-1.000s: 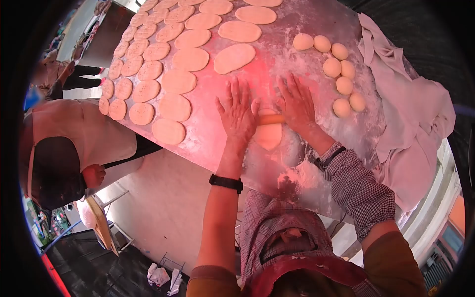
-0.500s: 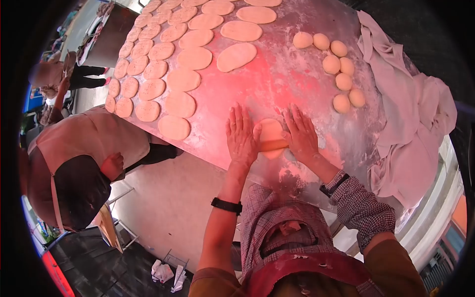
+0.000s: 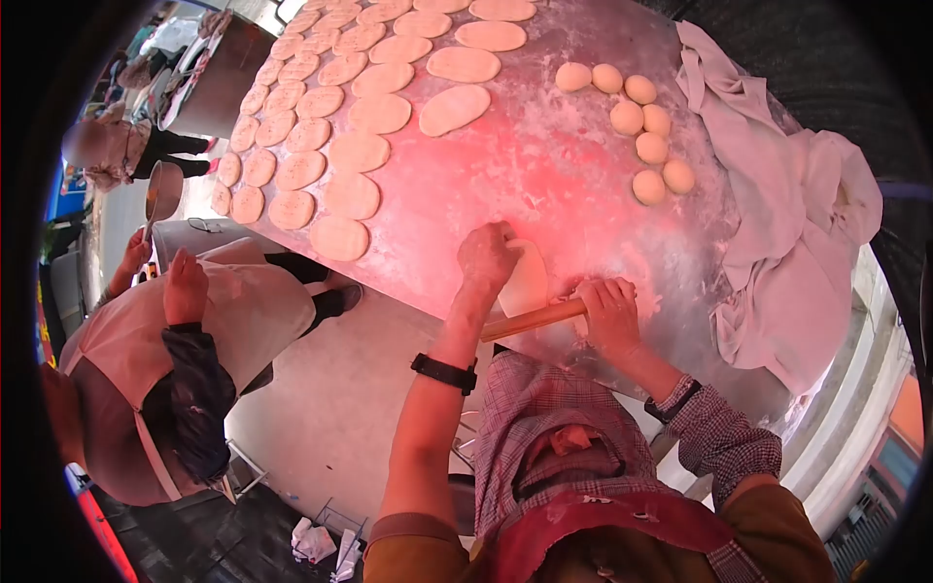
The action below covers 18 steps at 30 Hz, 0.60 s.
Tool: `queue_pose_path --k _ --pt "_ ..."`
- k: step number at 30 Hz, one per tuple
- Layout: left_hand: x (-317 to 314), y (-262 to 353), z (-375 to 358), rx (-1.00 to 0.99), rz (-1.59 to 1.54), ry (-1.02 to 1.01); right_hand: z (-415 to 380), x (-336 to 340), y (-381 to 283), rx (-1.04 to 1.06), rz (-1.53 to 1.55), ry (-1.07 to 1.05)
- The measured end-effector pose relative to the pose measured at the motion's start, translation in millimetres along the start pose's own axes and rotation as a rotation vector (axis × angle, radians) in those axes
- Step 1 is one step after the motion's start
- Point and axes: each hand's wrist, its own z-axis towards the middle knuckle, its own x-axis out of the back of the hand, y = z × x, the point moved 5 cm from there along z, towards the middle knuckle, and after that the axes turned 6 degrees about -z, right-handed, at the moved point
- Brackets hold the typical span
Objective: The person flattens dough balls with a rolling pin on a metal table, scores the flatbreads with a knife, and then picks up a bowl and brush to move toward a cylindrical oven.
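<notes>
A flattened piece of dough (image 3: 526,280) lies near the table's front edge in the head view. My left hand (image 3: 489,257) has its fingers curled onto the dough's upper left edge. Below the dough, closer to my body, is a wooden rolling pin (image 3: 535,320). My right hand (image 3: 609,311) is closed around the pin's right end, while its left end reaches my left forearm. Part of the dough's left side is hidden behind my left hand and wrist.
Rows of flat dough ovals (image 3: 381,114) cover the table's left side. Several round dough balls (image 3: 651,148) sit at the right, beside a crumpled cloth (image 3: 777,214). Flour dusts the metal table (image 3: 573,228). A co-worker (image 3: 209,301) at the left holds a long-handled pan (image 3: 163,190).
My flat hands have left the pin's top. The left now grasps the dough's edge; the right holds the pin's end, pulled toward me. The co-worker's hands and a pan have come up.
</notes>
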Motion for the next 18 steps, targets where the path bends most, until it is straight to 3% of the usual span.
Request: queue_pose_path --k 1,3,4,6,7,8,9,11,13,15,18 --pt "9.0 -14.1 1.0 0.002 -0.002 0.002 -4.4 5.1 9.2 -0.061 -0.024 0.08" --pt "29.6 -62.2 -1.4 0.201 -0.568 0.294 -3.4 5.2 12.6 -0.124 -0.034 0.156" --pt "22.5 -70.6 -6.0 0.206 -0.561 0.296 1.9 2.8 14.3 -0.199 0.03 0.174" --pt "2.0 -90.9 -37.0 0.313 -0.781 0.49 16.8 -0.4 11.3 -0.274 0.093 0.192" --pt "-16.1 -90.6 -55.2 0.264 -0.776 0.447 22.5 -4.6 6.1 -0.277 0.099 0.189" --pt "-14.2 -63.8 -82.8 0.365 -0.827 0.26 27.2 -9.3 -0.4 -0.246 0.097 0.183" --pt "-20.6 -65.8 -94.7 0.37 -0.825 0.254 30.3 -12.9 -3.8 -0.216 0.093 0.177" --pt "-4.2 -64.2 -110.6 0.155 -0.655 0.652 31.9 -22.5 -6.2 -0.203 0.092 0.057" --pt "0.9 -45.9 -80.1 -0.108 0.101 0.564 48.6 -25.8 -9.8 -0.054 -0.002 0.105" --pt "-5.8 -37.6 -26.5 -0.258 0.236 0.445 88.1 -23.8 5.0 -0.001 -0.119 0.147" --pt "9.1 -25.6 21.0 -0.255 0.319 0.471 128.9 -17.6 24.9 -0.097 -0.141 0.126"
